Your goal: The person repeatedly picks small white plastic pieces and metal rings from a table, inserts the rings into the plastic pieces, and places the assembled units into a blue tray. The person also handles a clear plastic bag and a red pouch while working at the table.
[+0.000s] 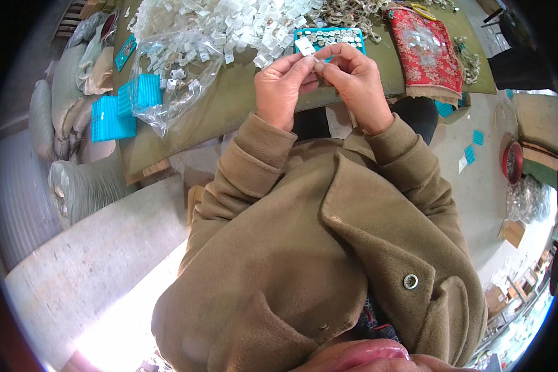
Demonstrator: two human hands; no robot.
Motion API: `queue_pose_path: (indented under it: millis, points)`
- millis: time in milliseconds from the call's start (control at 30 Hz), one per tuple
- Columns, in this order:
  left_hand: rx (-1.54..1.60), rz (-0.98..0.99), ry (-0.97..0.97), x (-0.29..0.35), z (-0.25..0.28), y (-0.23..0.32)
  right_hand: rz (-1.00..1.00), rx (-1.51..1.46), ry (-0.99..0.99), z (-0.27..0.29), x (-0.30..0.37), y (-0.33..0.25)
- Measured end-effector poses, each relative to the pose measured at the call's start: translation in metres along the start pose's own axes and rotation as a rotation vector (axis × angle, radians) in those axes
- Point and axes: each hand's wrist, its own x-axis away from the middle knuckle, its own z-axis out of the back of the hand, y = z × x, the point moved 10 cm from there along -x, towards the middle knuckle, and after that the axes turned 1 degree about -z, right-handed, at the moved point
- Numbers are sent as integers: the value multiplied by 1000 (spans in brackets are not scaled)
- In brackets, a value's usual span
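Note:
Close together over the table's near edge, my left hand [282, 90] and my right hand [356, 80] meet at the fingertips. A small white square piece [304, 46], perhaps a card or little box, sticks up from the pinched fingers of my left hand. My right thumb and forefinger are closed beside it on something too small to make out. Just beyond lies a blue tray [364, 48] holding many small round silvery pieces in rows. A large heap of small clear plastic boxes [229, 25] spreads to its left.
Stacked blue ridged trays [113, 121] and a clear plastic bag [198, 93] lie at the table's left. A red patterned cloth [437, 74] covers the right, near bundled cords [471, 65]. Filled sacks [68, 93] stand left; a red basin [513, 162] sits on the right floor.

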Motion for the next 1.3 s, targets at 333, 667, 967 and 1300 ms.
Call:
queue_pose_path:
  millis: [333,667,967,1300]
  points:
    - [170,241,49,7,9,-6,-87,-367,42,3,-2,13]
    - [757,495,-62,11,-7,-22,-284,-701,-81,-14,0,35]
    - [711,492,-48,9,10,-32,34,74,91,16,5,-19]
    - [426,379,-209,12,-8,-26,1231,503,-388,-37,144,-260]
